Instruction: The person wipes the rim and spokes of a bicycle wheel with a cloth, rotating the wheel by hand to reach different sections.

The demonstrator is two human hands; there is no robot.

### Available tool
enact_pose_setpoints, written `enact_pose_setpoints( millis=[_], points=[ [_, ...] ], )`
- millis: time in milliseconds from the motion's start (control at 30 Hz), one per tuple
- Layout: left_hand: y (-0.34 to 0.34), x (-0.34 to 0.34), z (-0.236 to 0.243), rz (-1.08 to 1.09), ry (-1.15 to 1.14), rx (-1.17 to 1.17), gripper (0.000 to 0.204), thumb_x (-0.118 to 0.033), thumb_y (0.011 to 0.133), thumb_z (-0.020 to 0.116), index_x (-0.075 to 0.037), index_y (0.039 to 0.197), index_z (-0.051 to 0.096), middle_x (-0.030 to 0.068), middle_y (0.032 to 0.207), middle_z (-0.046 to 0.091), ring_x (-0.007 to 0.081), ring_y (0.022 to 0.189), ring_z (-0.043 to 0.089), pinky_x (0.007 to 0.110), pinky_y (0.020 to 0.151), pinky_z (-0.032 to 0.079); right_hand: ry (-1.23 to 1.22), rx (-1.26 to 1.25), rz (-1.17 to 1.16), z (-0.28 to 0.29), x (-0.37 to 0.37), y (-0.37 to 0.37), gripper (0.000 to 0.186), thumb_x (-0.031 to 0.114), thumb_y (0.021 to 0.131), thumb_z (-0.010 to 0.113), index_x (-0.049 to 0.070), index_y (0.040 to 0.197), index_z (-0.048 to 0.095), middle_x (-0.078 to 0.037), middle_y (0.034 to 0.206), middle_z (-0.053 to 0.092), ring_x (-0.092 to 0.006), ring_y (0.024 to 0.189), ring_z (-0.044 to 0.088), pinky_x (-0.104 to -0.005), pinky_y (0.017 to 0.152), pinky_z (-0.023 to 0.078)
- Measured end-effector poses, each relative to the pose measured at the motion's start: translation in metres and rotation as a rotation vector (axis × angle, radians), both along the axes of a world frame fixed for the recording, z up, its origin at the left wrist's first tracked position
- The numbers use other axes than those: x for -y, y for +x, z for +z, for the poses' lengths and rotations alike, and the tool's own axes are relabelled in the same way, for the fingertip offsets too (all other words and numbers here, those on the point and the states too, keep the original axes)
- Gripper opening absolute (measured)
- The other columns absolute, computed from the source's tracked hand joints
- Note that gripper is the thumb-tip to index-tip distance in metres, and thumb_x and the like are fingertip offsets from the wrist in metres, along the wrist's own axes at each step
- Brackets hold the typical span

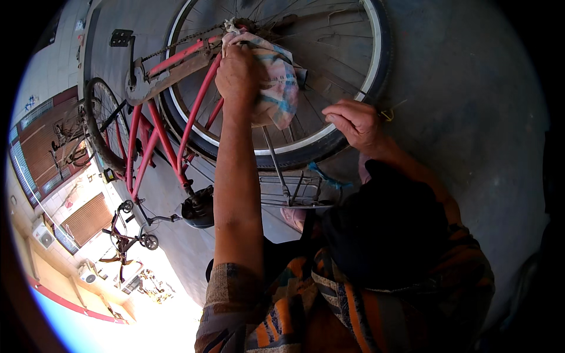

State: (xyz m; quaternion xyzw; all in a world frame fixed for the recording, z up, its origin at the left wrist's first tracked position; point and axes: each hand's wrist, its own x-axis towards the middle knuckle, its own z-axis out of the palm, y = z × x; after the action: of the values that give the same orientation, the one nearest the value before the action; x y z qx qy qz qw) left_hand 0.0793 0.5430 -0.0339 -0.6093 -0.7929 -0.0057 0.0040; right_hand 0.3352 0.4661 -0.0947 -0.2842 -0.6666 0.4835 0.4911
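My left hand [236,73] presses a pink-and-blue cloth [275,82] against the red bicycle frame [197,103] near the rear hub; my right hand [353,122], fingers loosely curled, rests on the tyre [376,65] at right.

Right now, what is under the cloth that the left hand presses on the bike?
The cloth under the left hand lies over the rear wheel hub area; red frame stays and spokes emerge beside it. The hub itself is covered.

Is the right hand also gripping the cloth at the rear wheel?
No: the right hand rests on the tyre of the rear wheel, apart from the cloth, which only the left hand presses against the red frame.
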Motion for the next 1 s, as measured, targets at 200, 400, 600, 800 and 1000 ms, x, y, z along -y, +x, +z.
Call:
enact_pose_setpoints(
  millis=[200, 400, 600, 800, 1000],
  points=[
    [0.035, 0.108, 0.015, 0.064, -0.142, 0.159, 0.032, -0.031, 0.1, 0.049, 0.0, 0.104, 0.052, 0.0274, 0.078, 0.067, 0.0514, 0.078, 0.064, 0.059, 0.073, 0.049, -0.035, 0.027, 0.02, -0.002, 0.005, 0.0, 0.007, 0.001, 0.088, 0.069, 0.0, 0.095, 0.067, -0.01, 0.076, 0.063, -0.0224, 0.065, 0.064, -0.0328, 0.057, 0.048],
    [0.046, 0.175, 0.026, 0.26, -0.075, 0.881, 0.034, -0.03, 0.105, 0.049, 0.003, 0.109, 0.059, 0.0152, 0.088, 0.066, 0.0259, 0.08, 0.061, 0.035, 0.076, 0.05, -0.002, 0.049, 0.08, -0.003, -0.002, -0.005, 0.012, -0.004, 0.09, 0.065, -0.003, 0.101, 0.067, -0.011, 0.08, 0.064, -0.02, 0.07, 0.065, -0.0299, 0.061, 0.05],
    [0.053, 0.15, 0.026, 0.553, 0.07, 1.434, 0.035, -0.032, 0.104, 0.053, 0.0, 0.116, 0.061, 0.0037, 0.1, 0.066, 0.0101, 0.089, 0.06, 0.024, 0.082, 0.05, -0.054, 0.017, 0.02, -0.001, -0.001, -0.007, 0.008, 0.0, 0.087, 0.069, 0.0, 0.095, 0.067, -0.011, 0.075, 0.062, -0.0241, 0.064, 0.062, -0.0332, 0.057, 0.048],
    [0.032, 0.081, 0.019, 0.573, 0.205, 1.509, 0.042, -0.034, 0.103, 0.053, 0.002, 0.124, 0.059, 0.0115, 0.11, 0.067, 0.0188, 0.097, 0.065, 0.032, 0.088, 0.053, -0.08, 0.042, 0.027, -0.003, 0.002, 0.004, 0.009, -0.002, 0.087, 0.068, -0.002, 0.096, 0.067, -0.011, 0.074, 0.061, -0.0227, 0.064, 0.061, -0.0328, 0.057, 0.047],
    [0.009, 0.0, 0.008, 0.622, 0.317, 1.528, 0.033, -0.026, 0.1, 0.055, 0.003, 0.111, 0.064, 0.0142, 0.103, 0.068, 0.0247, 0.088, 0.067, 0.038, 0.08, 0.056, -0.087, 0.104, 0.076, -0.003, -0.001, 0.007, 0.01, -0.004, 0.09, 0.064, -0.004, 0.1, 0.066, -0.011, 0.079, 0.063, -0.0209, 0.069, 0.064, -0.0311, 0.061, 0.049]
  ],
)
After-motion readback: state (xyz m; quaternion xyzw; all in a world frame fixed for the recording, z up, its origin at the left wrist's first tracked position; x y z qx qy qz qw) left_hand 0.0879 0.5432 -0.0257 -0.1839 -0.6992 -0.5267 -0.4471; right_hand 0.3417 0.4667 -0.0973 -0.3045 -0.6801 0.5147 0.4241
